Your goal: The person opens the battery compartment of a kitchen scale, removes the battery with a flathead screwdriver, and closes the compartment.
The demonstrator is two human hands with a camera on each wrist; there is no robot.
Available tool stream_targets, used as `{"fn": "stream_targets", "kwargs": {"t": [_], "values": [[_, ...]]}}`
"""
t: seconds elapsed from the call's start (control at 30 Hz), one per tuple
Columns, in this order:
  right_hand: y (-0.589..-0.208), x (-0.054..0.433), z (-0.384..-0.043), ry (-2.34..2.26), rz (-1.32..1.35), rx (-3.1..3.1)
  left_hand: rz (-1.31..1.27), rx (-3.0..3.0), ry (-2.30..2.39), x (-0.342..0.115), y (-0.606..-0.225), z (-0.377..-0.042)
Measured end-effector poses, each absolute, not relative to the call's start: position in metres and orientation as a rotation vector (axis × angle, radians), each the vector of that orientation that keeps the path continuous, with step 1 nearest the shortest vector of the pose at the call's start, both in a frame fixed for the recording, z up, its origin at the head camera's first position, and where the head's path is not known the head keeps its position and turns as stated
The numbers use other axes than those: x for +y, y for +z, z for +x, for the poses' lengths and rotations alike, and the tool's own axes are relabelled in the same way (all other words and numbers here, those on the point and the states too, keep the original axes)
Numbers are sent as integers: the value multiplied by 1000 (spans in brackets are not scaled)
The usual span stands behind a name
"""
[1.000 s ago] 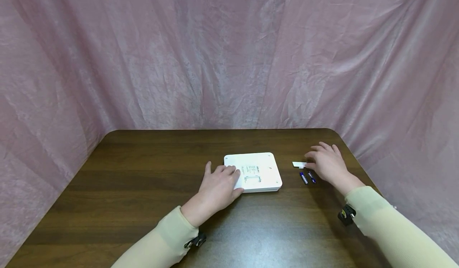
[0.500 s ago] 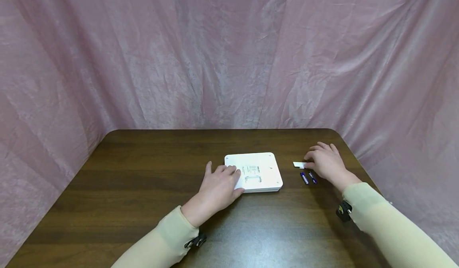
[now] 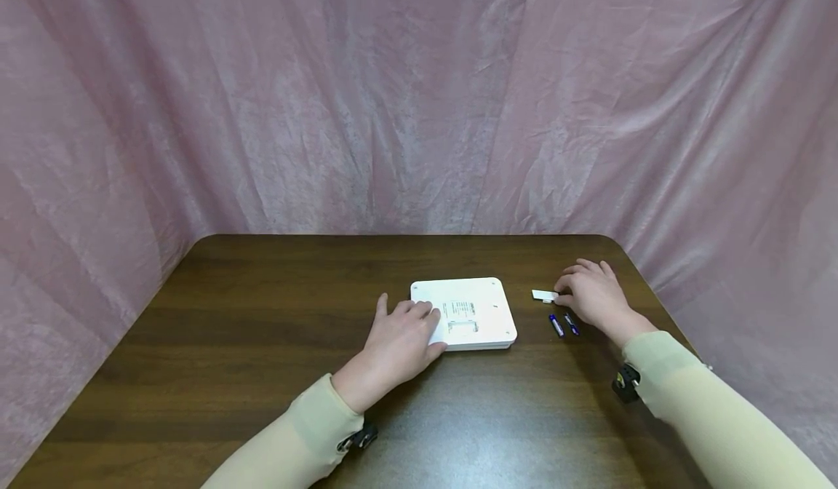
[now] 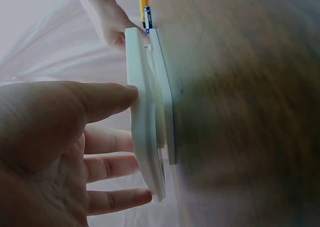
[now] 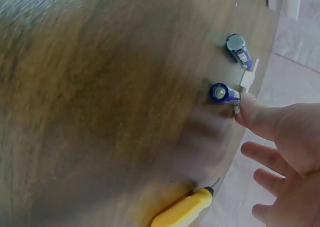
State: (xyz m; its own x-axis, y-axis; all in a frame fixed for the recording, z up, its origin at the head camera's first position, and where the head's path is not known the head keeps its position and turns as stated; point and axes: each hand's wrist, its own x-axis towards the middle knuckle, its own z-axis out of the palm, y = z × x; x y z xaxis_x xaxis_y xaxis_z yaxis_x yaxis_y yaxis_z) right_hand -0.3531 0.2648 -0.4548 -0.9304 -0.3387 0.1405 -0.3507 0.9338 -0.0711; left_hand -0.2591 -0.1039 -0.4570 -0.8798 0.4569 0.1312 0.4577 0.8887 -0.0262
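Note:
A flat white device (image 3: 484, 303) lies underside up on the table, showing a printed label and an uncovered battery compartment (image 3: 463, 326). My left hand (image 3: 401, 340) rests on its left part, fingers laid straight over the face and thumb at the front edge; the left wrist view shows the device's side (image 4: 142, 117) by the thumb. Farther right, my right hand (image 3: 592, 296) pinches the right end of a small white battery cover (image 3: 542, 295) between thumb and fingers. Two blue batteries, one on the left (image 3: 556, 325) and one on the right (image 3: 572, 324), lie just in front of the cover.
A yellow-handled screwdriver (image 5: 182, 211) lies on the brown wooden table (image 3: 262, 314), near my right hand in the right wrist view. Pink curtain (image 3: 419, 110) hangs behind the table and along both its sides.
The battery cover has shifted slightly up and to the left in the head view, with my right hand moving a little left. My left hand and the white device have stayed in place.

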Motion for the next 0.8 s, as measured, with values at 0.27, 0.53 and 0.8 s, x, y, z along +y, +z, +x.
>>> {"fn": "stream_targets", "kwargs": {"t": [0.27,0.53,0.8], "values": [[-454,265,-356,148,569,-2965,-707,-2925,-2,-104,-456,-259],[-454,265,-362,175,555,-3038,-703,-2933,0,-104,-456,-259],[-453,265,-360,219,568,-2997,-706,-2940,-3,-103,-455,-257]]}}
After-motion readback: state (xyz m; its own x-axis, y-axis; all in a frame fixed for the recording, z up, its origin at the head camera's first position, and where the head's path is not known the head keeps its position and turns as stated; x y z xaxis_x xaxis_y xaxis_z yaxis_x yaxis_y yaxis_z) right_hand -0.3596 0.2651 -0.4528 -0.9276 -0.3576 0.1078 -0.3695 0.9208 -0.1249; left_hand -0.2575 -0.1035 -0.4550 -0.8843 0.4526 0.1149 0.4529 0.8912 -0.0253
